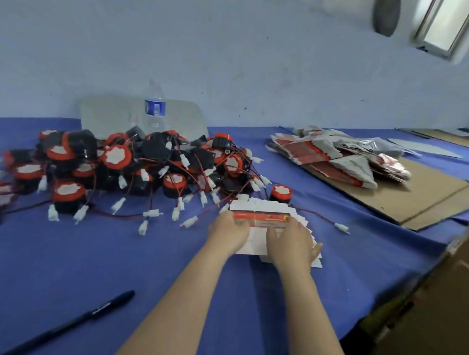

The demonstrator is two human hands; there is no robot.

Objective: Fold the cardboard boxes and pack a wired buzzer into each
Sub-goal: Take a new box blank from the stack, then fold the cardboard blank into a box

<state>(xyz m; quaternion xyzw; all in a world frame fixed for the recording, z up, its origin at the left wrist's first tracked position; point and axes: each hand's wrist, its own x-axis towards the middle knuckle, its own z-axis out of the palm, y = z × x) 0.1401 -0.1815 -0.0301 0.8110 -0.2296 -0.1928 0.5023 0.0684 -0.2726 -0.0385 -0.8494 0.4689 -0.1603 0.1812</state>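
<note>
Flat white-and-red cardboard box blanks sit in a fanned stack on the blue cloth-covered table, directly under both hands, long axis running L-R, w/ a lone red-capped black wired buzzer just beyond the far edge. Left hand curls its fingers round the top blank's left end. Right hand curls over the right end, so both are equally near for popping it open.

The left arm and right arm are bare all the way along, long and thin, each ending in a bare grip: left grip, right grip.
</note>
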